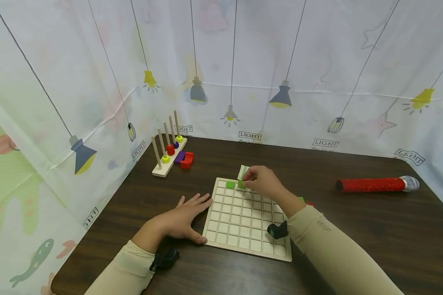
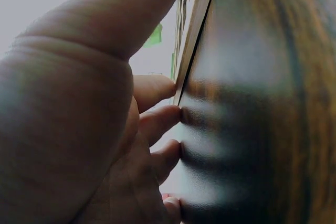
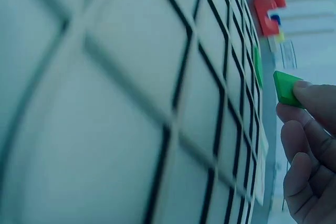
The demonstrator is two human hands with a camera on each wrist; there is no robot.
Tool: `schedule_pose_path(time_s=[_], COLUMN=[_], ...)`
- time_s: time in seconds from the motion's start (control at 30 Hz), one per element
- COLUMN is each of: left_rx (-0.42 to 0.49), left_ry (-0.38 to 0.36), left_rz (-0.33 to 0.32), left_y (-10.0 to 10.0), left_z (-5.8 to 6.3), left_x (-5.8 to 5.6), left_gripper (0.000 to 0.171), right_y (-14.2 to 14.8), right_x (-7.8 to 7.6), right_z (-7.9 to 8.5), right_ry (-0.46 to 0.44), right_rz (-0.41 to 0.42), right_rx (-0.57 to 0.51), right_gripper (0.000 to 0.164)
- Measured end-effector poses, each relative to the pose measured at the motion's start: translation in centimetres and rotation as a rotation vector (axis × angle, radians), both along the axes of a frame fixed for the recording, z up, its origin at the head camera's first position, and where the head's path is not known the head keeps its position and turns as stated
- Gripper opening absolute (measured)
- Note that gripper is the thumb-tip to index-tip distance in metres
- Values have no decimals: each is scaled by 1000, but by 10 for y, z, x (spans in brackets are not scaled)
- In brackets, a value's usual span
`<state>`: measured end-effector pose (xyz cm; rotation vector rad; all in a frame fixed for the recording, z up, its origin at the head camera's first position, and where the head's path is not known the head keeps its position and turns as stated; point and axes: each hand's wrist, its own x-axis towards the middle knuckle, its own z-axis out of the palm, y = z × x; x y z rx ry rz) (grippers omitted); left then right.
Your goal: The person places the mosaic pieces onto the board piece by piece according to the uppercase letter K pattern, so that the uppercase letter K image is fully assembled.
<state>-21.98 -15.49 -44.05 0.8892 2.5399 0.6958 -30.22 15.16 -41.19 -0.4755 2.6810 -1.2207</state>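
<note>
My right hand (image 1: 264, 181) pinches a small green square tile (image 3: 287, 88) between thumb and fingertips, over the far edge of a pale wooden grid board (image 1: 230, 221). Another green tile (image 1: 230, 185) lies in a far-row cell, left of the pinched one. My left hand (image 1: 182, 217) is spread on the table at the board's left side; its thumb touches the near left corner and its fingertips reach the left rim. In the left wrist view the fingers (image 2: 160, 121) are extended against the tabletop beside the board's edge.
A pale paper slip (image 1: 242, 171) lies just behind the board. Back left stands a peg rack (image 1: 164, 167) with coloured rings, beside red (image 1: 187, 160) and purple blocks. A red microphone (image 1: 373, 184) lies at right. Green and red pieces (image 1: 310, 204) peek out behind my right forearm.
</note>
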Motion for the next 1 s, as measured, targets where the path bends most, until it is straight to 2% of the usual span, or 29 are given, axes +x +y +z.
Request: schedule_pose_path(time_s=[0.23, 0.53, 0.63, 0.83, 1.0], left_rx=[-2, -15, -13, -16, -21], left_ry=[-6, -2, -2, 0, 1], left_rz=[2, 12, 13, 12, 14], left_y=[0, 0, 0, 0, 1], left_z=[-1, -2, -2, -2, 0], left_x=[0, -1, -1, -1, -1], left_gripper=[113, 113, 113, 114, 114], right_y=[-29, -39, -39, -42, -44], right_x=[3, 7, 7, 9, 16], right_z=[-5, -7, -8, -6, -1], right_ry=[17, 40, 57, 103, 158], right_rz=[39, 69, 75, 111, 135], right_rx=[49, 84, 129, 255, 321], right_gripper=[7, 5, 6, 20, 22])
